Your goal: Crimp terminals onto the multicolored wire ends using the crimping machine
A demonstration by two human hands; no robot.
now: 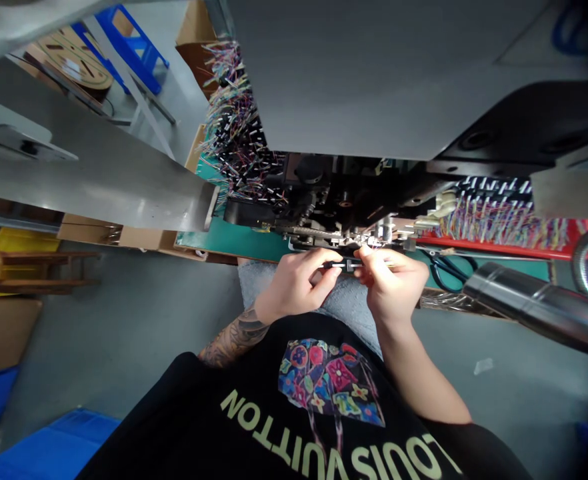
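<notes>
Both hands meet at the front edge of the bench, right under the dark mechanism of a machine. The left hand has its fingers curled in and pinched on one end of a small black connector; the right hand pinches the other end, its fingers bent tight over it. The connector lies between the two sets of fingertips, level, just in front of the machine's metal feed parts and touching or nearly touching them; which of the two cannot be told. Whether thin wires run from the connector cannot be told either, since the hands cover most of it.

The bench has a green top. Toward its left back corner, a thick bundle of cut wires in many colours with black ends hangs against the machine's side. Along the right side, another row of coloured wires sits in a red tray. A pair of scissors with dark handles lies on the green top, just right of the right hand. A shiny metal tube slants across the right front corner. A grey cloth lies under the wrists at the front edge. The person wears a black shirt with a flowered print.
</notes>
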